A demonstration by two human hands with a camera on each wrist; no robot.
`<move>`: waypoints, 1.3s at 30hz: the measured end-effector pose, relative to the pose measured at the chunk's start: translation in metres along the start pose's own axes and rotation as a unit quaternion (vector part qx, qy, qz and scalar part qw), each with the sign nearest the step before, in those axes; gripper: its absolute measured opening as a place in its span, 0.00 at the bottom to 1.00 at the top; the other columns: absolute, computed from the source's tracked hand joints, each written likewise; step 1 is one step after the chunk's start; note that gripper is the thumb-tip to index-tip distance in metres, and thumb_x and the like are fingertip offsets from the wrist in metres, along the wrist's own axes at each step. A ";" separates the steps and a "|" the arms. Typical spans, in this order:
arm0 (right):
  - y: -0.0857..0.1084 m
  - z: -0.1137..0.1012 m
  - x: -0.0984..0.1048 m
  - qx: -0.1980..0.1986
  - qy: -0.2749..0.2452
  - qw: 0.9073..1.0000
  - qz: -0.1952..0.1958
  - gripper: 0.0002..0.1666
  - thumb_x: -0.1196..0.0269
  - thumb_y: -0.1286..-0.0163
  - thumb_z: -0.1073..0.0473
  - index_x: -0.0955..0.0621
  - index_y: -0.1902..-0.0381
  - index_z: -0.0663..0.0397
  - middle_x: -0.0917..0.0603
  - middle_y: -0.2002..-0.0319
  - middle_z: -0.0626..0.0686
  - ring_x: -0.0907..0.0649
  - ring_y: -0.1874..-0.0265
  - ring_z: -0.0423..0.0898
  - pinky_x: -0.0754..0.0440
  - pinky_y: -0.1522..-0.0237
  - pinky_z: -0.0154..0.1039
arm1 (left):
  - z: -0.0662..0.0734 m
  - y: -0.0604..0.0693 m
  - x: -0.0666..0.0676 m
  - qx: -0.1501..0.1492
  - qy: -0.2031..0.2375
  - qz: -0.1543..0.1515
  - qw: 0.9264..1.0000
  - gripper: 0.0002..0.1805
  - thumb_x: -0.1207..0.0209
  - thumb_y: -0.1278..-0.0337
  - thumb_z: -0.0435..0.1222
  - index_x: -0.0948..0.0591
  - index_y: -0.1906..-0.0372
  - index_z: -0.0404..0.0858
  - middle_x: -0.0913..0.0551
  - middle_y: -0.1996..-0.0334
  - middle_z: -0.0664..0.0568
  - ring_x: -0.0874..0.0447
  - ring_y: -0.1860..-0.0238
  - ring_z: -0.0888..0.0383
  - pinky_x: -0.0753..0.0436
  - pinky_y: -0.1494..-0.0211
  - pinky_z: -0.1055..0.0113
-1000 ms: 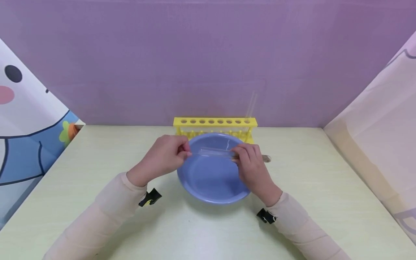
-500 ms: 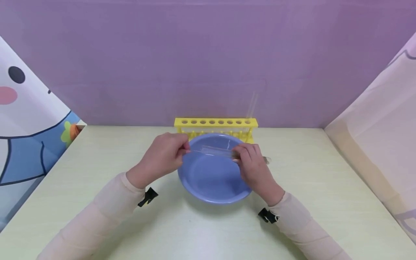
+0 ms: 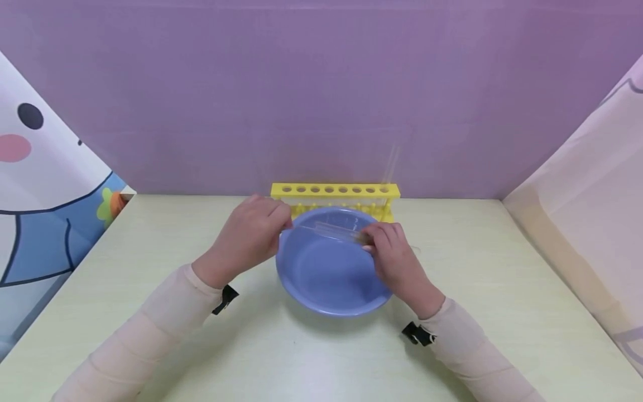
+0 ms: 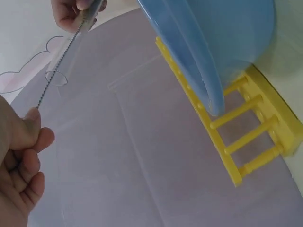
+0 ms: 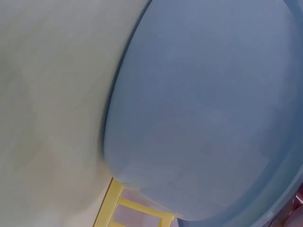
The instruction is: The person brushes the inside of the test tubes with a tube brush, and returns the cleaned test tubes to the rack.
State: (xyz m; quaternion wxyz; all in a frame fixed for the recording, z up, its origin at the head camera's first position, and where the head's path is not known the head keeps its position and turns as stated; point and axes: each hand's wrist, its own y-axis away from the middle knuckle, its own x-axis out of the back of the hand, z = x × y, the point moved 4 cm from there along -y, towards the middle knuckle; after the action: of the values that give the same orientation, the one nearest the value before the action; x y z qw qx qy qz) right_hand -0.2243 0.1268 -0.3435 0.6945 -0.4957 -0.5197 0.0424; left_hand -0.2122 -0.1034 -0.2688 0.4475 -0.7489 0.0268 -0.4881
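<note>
My left hand [image 3: 246, 237] pinches the twisted wire handle of a test tube brush [image 4: 59, 61] between thumb and forefinger. The wire runs into the mouth of a clear test tube [image 3: 336, 230]. My right hand [image 3: 399, 262] grips that tube near its closed end, and brownish bristles show inside by the fingers. Tube and brush lie nearly level over the blue basin [image 3: 331, 273], the mouth facing left and slightly raised. In the left wrist view the right hand [image 4: 71, 14] appears at the top. The right wrist view shows mostly the basin's outer wall [image 5: 203, 109].
Behind the basin stands a yellow test tube rack [image 3: 334, 191]. Another clear tube [image 3: 390, 164] is upright in its rightmost hole. A purple backdrop [image 3: 321, 100] rises behind the pale table [image 3: 201, 335], with printed cloth at both sides.
My left hand has moved slightly up, tilting the tube's mouth end higher. Bristles that showed at the tube's closed end are gone from there. The right hand stays nearly in place.
</note>
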 end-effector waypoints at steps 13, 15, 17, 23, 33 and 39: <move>0.003 0.003 0.001 -0.003 -0.043 0.999 -0.022 0.22 0.57 0.28 0.52 0.27 0.55 0.67 0.23 0.62 0.59 0.27 0.63 0.55 0.24 0.62 0.46 | -0.002 0.000 0.003 -0.076 -0.036 0.053 0.995 0.13 0.37 0.62 0.20 0.30 0.79 0.36 0.29 0.84 0.51 0.28 0.80 0.55 0.28 0.71 0.63; 0.003 0.004 0.002 -0.009 -0.053 0.998 -0.027 0.22 0.56 0.29 0.52 0.27 0.55 0.67 0.22 0.61 0.59 0.27 0.63 0.54 0.25 0.62 0.45 | -0.002 0.001 0.004 -0.086 -0.040 0.059 0.994 0.13 0.41 0.61 0.18 0.30 0.79 0.35 0.29 0.84 0.50 0.28 0.80 0.54 0.28 0.71 0.63; 0.003 0.005 0.002 -0.015 -0.066 0.997 -0.032 0.22 0.56 0.30 0.51 0.27 0.55 0.66 0.22 0.61 0.58 0.27 0.63 0.53 0.26 0.62 0.45 | -0.002 0.001 0.005 -0.097 -0.042 0.069 0.992 0.12 0.44 0.60 0.17 0.30 0.80 0.35 0.29 0.84 0.50 0.28 0.80 0.54 0.27 0.71 0.63; 0.004 0.007 0.003 -0.017 -0.096 0.995 -0.034 0.23 0.56 0.29 0.51 0.27 0.54 0.67 0.21 0.62 0.58 0.27 0.63 0.52 0.28 0.62 0.44 | -0.002 0.001 0.010 -0.125 -0.056 0.095 0.986 0.13 0.55 0.55 0.16 0.30 0.80 0.35 0.27 0.83 0.49 0.27 0.80 0.53 0.25 0.71 0.62; 0.004 0.007 0.006 -0.011 -0.111 0.993 -0.029 0.25 0.58 0.27 0.49 0.27 0.54 0.67 0.22 0.62 0.58 0.27 0.63 0.52 0.28 0.60 0.43 | -0.003 0.002 0.017 -0.147 -0.090 0.116 0.978 0.14 0.57 0.49 0.17 0.30 0.80 0.35 0.26 0.83 0.49 0.26 0.80 0.53 0.23 0.70 0.63; 0.003 0.007 0.008 -0.011 -0.117 0.992 -0.034 0.21 0.54 0.28 0.53 0.27 0.54 0.68 0.22 0.63 0.57 0.27 0.63 0.52 0.28 0.60 0.43 | -0.006 0.004 0.017 -0.153 -0.108 0.112 0.976 0.12 0.52 0.41 0.22 0.27 0.78 0.34 0.22 0.82 0.48 0.24 0.79 0.53 0.21 0.68 0.63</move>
State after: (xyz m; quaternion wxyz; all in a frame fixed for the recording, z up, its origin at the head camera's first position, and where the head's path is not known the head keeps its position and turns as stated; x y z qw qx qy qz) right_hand -0.2245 0.1371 -0.3409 0.6245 -0.4767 -0.6147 0.0707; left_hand -0.2061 -0.1179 -0.2591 0.3795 -0.8493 0.1367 -0.3406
